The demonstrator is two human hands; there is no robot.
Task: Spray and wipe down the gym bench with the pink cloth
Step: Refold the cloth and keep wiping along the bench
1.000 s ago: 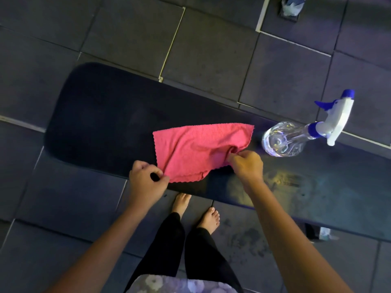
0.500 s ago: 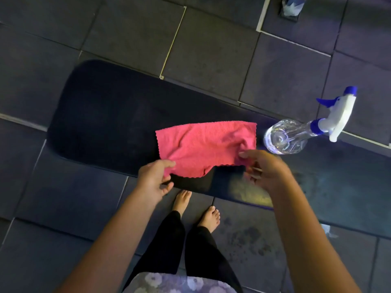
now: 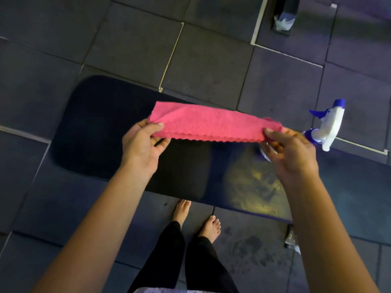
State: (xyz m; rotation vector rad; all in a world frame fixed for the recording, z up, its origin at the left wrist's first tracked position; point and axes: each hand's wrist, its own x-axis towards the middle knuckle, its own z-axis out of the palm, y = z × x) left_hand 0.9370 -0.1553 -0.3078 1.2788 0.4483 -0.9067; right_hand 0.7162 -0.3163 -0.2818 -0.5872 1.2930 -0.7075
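So the left hand and right hand each pinch an end of the pink cloth, held doubled over above the surface. The spray bottle sits near the far edge, probably lying down. I'd line those scalloped edges up before folding again.

You hold the pink cloth stretched between both hands, above the dark worktop.

Your left grip pinches one end with the thumb on top, and your right grip pinches the other. The cloth looks folded double, its scalloped edges facing you. Just beyond the right grip is a spray bottle with a white-and-blue trigger head, its clear body mostly hidden. A yellowish sheen shows on the worktop. Your bare feet stand on dark floor tiles.
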